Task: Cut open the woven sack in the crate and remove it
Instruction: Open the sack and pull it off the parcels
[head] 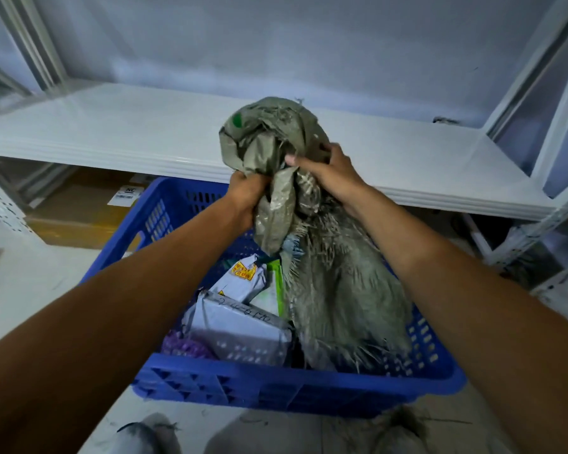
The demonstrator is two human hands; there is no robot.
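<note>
- my left hand (246,191) and right hand (325,172) both have fingers clamped on the bunched-up woven sack (276,152)
- frayed tail hangs below my fingers into the blue crate (276,385), beside grey parcels (240,326)

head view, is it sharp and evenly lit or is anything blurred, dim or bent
Head view: dim, bluish light, no hard glare; the woven sack and both hands, left and right, are fairly sharp; the sack's frayed lower part smears; the forearms loom large and soft near the lens; the wide angle bows the white shelf and blue crate.
</note>
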